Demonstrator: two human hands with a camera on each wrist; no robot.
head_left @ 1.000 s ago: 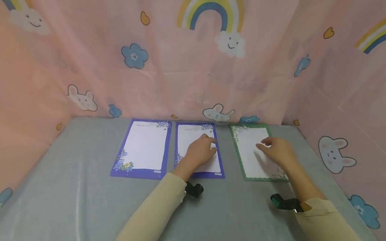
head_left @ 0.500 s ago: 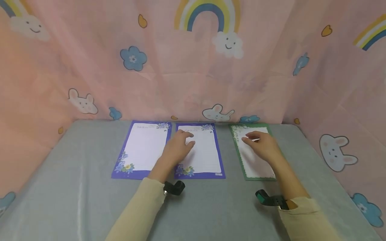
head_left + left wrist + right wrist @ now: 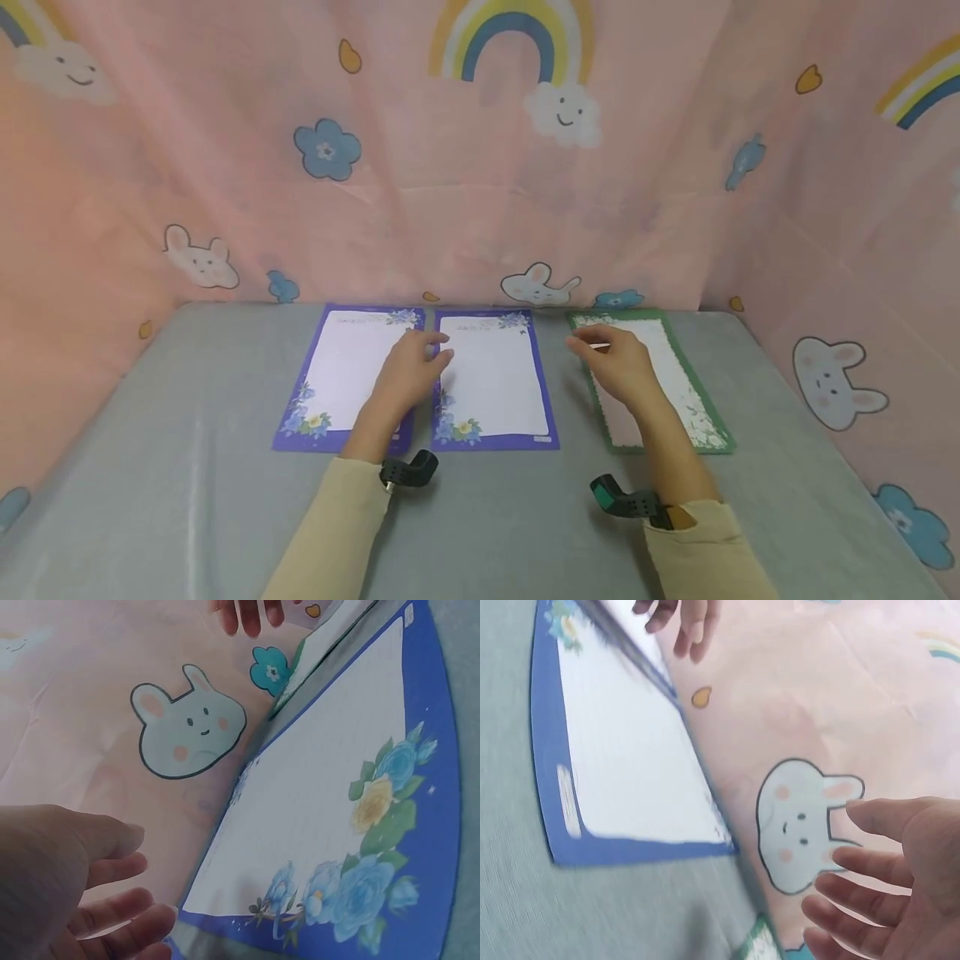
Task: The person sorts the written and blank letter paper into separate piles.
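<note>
Three sheets of bordered paper lie in a row. The left sheet (image 3: 352,367) and the middle sheet (image 3: 495,379) have blue-purple borders with blue flowers; the right sheet (image 3: 671,371) has a green border. Over the left sheet's right edge hovers my left hand (image 3: 405,367), thumb and fingers spread with nothing between them. My right hand (image 3: 618,362) is raised over the green sheet's left side, hiding part of it, its fingers loosely bent and holding nothing. In the right wrist view, the fingers of that hand (image 3: 885,889) hang apart from the middle sheet (image 3: 630,757).
A grey cloth (image 3: 187,433) covers the table under the sheets. Pink curtain (image 3: 420,217) printed with rabbits, clouds and rainbows closes off the back and both sides. Each wrist carries a black camera mount, such as the left one (image 3: 411,469).
Both hands have moved left through the air: the left from over the middle sheet to the left sheet's right edge, the right from the green sheet's middle to its left side. The sheets stay put.
</note>
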